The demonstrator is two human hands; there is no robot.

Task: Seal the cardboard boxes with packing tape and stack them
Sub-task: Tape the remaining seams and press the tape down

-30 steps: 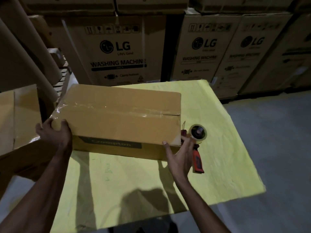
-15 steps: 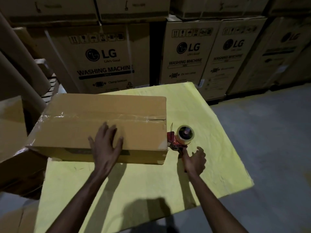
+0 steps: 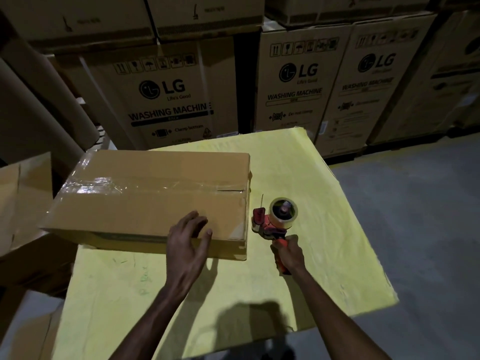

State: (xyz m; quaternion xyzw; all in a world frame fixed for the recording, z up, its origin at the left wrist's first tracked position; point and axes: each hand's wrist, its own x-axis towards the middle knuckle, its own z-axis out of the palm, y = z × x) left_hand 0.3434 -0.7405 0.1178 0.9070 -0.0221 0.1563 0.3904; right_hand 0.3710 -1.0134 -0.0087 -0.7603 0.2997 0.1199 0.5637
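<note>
Now one box [image 3: 145, 203] is touched by the left hand [image 3: 185, 245], fingers [image 3: 193, 220] straight; one tape dispenser [image 3: 279, 219] is gripped by the right hand's [image 3: 289, 252] fingers.

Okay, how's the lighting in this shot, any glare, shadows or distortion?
Head view: dim, the yellow table brightest; glare streaks the clear tape on the box; a dark shadow covers the table's near edge; the wide lens bows the background cartons; the left hand and the right hand gripping the tape dispenser look sharp.

"LG WASHING MACHINE" on stacked cartons [image 3: 166, 74]
</note>
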